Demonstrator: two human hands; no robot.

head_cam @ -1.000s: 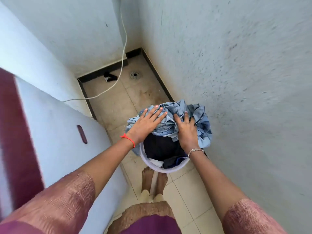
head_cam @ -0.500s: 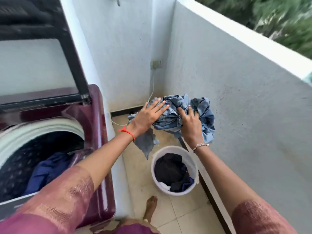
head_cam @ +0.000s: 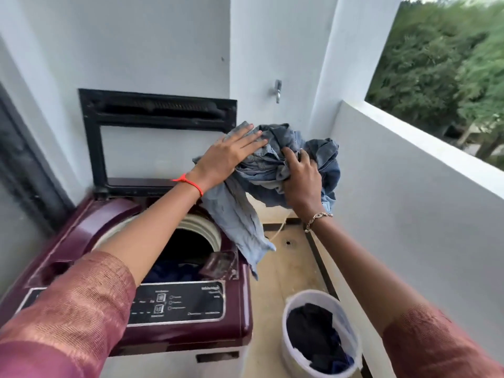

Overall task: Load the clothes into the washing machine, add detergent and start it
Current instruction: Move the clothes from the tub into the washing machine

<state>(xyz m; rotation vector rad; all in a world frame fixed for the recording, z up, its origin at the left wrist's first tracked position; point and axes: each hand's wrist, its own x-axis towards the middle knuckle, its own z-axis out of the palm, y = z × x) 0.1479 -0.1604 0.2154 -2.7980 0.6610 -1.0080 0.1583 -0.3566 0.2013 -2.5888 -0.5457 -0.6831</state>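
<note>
A bundle of blue-grey clothes [head_cam: 275,170] hangs in the air beyond the right rear corner of the maroon top-load washing machine [head_cam: 81,233]. My left hand [head_cam: 226,159] lies flat on top of the bundle with straight fingers. My right hand [head_cam: 301,177] grips the bundle from the near side. One loose end of cloth dangles down past the drum's right rim. The machine's lid [head_cam: 158,137] stands open against the wall. Dark blue clothes [head_cam: 174,271] lie inside the drum.
A white laundry bucket [head_cam: 351,326] with dark clothes stands on the tiled floor to the right of the machine. The white balcony wall [head_cam: 409,192] runs along the right. A cord and a floor drain [head_cam: 288,243] are beyond the machine.
Both hands lifted the blue-grey bundle out of the bucket and carried it up and left toward the machine. My view swung from the floor up to the machine.
</note>
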